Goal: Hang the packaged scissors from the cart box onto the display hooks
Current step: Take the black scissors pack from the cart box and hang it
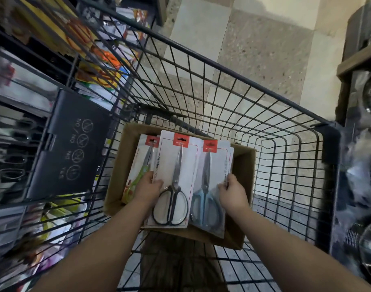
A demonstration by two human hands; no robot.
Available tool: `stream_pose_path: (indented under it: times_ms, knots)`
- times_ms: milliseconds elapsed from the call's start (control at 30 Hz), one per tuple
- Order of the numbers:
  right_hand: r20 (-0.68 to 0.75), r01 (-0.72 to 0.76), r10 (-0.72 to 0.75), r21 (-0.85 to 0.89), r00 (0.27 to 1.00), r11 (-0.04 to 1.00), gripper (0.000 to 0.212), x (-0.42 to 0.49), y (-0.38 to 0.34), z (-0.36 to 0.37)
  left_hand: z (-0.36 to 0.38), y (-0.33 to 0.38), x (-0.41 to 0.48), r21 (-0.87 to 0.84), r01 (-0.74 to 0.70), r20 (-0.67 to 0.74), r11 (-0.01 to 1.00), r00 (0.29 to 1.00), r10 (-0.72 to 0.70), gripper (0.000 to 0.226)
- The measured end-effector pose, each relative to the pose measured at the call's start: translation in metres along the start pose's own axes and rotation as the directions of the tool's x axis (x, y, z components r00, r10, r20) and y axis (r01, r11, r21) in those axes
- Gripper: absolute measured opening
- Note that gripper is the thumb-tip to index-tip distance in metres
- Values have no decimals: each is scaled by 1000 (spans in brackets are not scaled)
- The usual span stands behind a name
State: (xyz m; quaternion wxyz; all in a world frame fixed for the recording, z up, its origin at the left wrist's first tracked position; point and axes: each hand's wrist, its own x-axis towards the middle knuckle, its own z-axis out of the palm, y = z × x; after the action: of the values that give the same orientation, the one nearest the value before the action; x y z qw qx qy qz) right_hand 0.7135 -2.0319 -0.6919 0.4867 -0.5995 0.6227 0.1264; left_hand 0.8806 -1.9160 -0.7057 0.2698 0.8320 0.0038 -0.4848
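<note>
my left hand [147,186] has its grip pinched on the left edge of the black-handled scissors pack [176,165], and my right hand [233,192] pinches the blue-handled pack [210,182] at its right edge. both lie lengthwise in the cardboard box [244,165] in the cart [222,91], blades pointing away from me, handles nearest me.

My left hand [147,187] covers part of the green scissors pack [138,165], whose right edge slips under the black-handled pack [176,165]. My right hand [233,193] hides, under its fingers [222,187], the edge of the blue-handled pack [210,175]. The racks [22,91] at left are a blur, perhaps hanging goods. The print on the red tags [181,140] is too small to read.
</note>
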Motion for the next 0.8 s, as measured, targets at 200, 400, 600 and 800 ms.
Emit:
stream_pose_path:
  times_ms: [200, 400, 600, 800]
  knots:
    - [-88, 68, -73, -62, 993, 996, 4, -23, -13, -36, -31, 19, -29, -60, -56, -29, 997, 998, 55, 34]
    - [-125, 215, -208, 51, 970, 975, 9, -59, -57, -73, -70, 52, -79, -108, -131, -141, 985, 983, 116, 31]
    - [-129, 402, -392, 58, 911, 914, 8, -99, -121, -98, -106, 78, -130, -225, -230, -274, 947, 948, 165, 22]
    - [-85, 524, -518, 100, 851, 846, 29, -125, -173, -103, -144, 93, -170, -354, -318, -408, 880, 899, 161, 13]
